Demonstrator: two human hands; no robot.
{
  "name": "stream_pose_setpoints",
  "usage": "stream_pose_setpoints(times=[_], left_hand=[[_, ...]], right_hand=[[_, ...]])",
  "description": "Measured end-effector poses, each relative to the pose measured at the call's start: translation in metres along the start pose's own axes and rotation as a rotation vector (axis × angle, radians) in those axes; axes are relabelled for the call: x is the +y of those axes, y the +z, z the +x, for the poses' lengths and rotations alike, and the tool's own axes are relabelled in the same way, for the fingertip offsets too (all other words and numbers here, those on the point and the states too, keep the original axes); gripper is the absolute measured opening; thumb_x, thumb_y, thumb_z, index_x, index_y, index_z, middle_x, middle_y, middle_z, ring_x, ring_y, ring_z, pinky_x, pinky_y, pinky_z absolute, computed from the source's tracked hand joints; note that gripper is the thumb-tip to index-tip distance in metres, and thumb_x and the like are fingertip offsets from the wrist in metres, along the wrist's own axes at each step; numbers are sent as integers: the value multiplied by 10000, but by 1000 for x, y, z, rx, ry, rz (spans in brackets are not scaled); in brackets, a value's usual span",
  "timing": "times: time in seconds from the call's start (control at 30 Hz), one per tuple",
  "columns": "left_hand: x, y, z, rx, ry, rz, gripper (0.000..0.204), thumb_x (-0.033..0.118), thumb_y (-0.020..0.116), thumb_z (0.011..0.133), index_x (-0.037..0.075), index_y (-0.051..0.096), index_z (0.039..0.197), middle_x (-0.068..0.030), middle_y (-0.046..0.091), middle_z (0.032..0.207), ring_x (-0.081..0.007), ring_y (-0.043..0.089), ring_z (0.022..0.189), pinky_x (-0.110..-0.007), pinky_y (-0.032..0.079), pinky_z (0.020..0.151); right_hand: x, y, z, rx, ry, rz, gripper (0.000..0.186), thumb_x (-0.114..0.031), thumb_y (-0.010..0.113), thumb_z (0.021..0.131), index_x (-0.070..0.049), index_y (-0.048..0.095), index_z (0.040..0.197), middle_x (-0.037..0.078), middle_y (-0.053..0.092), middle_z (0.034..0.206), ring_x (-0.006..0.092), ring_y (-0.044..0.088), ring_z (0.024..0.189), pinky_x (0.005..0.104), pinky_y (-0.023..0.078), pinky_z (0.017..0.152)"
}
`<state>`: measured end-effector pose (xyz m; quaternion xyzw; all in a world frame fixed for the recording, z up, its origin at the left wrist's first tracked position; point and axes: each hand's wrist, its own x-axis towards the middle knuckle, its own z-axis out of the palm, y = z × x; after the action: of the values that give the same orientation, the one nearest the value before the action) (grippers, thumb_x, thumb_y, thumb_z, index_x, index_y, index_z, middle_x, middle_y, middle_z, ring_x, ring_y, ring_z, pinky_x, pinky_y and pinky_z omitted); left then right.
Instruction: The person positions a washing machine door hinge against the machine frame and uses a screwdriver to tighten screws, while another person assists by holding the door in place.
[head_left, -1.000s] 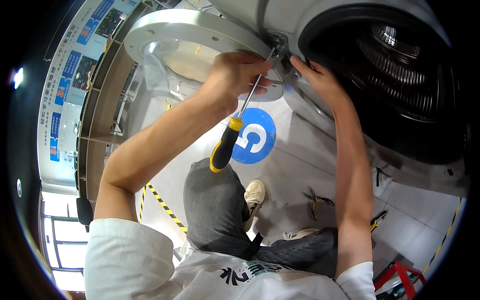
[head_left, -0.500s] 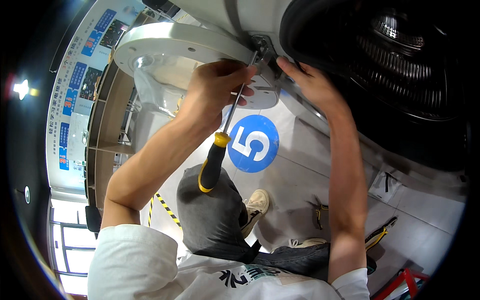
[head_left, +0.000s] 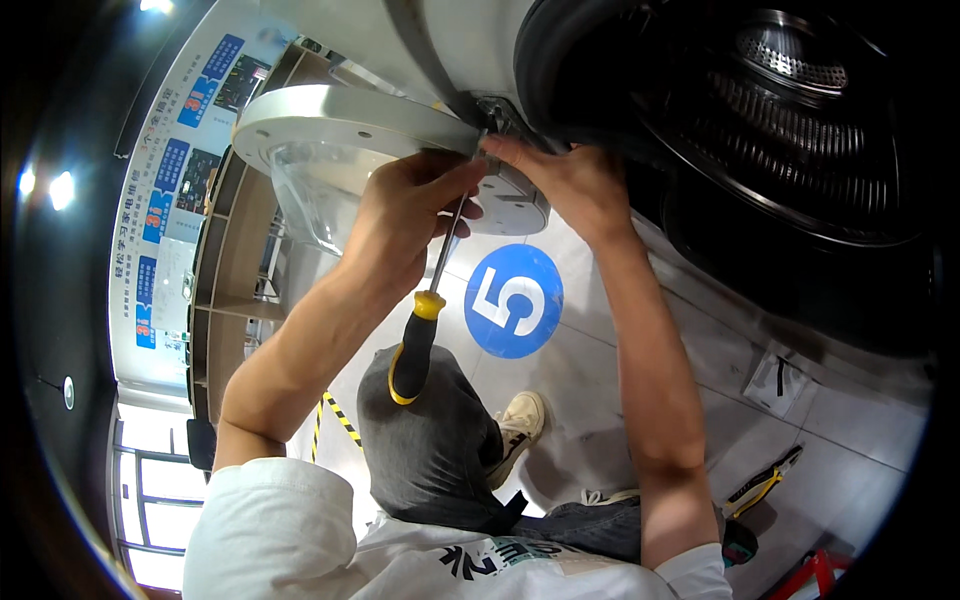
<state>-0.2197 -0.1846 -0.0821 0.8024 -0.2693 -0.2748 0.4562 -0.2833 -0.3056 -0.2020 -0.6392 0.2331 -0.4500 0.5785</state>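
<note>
Screwdriver [head_left: 412, 350] sits just left of frame centre, left hand [head_left: 405, 210] pinching its shaft, tip end up at the hinge [head_left: 495, 112]; right hand [head_left: 585, 190] is just beside, thumb near the tip, fingers partly hidden, can't tell if it grips anything. Door [head_left: 335, 103], upper left, is already open and looks still attached to the washer [head_left: 480, 45]; hinge work seems unfinished, screws hidden.

Door [head_left: 335, 106] and gasket [head_left: 537, 60] hem in the hinge [head_left: 496, 110].
</note>
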Motion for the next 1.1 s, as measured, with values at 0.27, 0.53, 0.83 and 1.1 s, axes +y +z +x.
stream_pose_setpoints(times=[0.27, 0.53, 0.83, 1.1], left_hand=[[-1, -5, 2, -9, -15, -15, 244, 162, 698, 890, -43, 625, 1000, -46, 590, 797, -124, 582, 669, -245, 460, 582], [-5, -8, 7, -28, -7, -24, 236, 158, 703, 884, -36, 624, 993, -55, 604, 784, -132, 593, 661, -252, 466, 575], [-23, -26, -13, -35, 90, -11, 418, 300, 526, 988, -42, 544, 1227, -185, 643, 1109, -251, 650, 1009, -309, 512, 861], [-122, -84, -116, -314, -375, -680, 739, 618, 353, 960, 3, 425, 1363, -228, 596, 1222, -269, 624, 1040, -431, 440, 954]], right_hand=[[-10, 5, 0, -59, 184, 68, 565, -509, 829, 688, 17, 750, 880, 109, 736, 844, 108, 676, 795, 255, 510, 763], [-10, 1, -1, -145, 117, 255, 284, -310, 752, 835, -56, 761, 961, 52, 749, 899, 31, 653, 826, 203, 496, 756], [-18, -1, 4, -178, 326, 117, 455, -418, 807, 748, -22, 757, 966, 62, 744, 921, 70, 656, 862, 207, 486, 786], [4, 5, 1, -37, 201, 29, 604, -566, 813, 672, -3, 763, 885, 79, 707, 750, 94, 631, 735, 231, 477, 742]])
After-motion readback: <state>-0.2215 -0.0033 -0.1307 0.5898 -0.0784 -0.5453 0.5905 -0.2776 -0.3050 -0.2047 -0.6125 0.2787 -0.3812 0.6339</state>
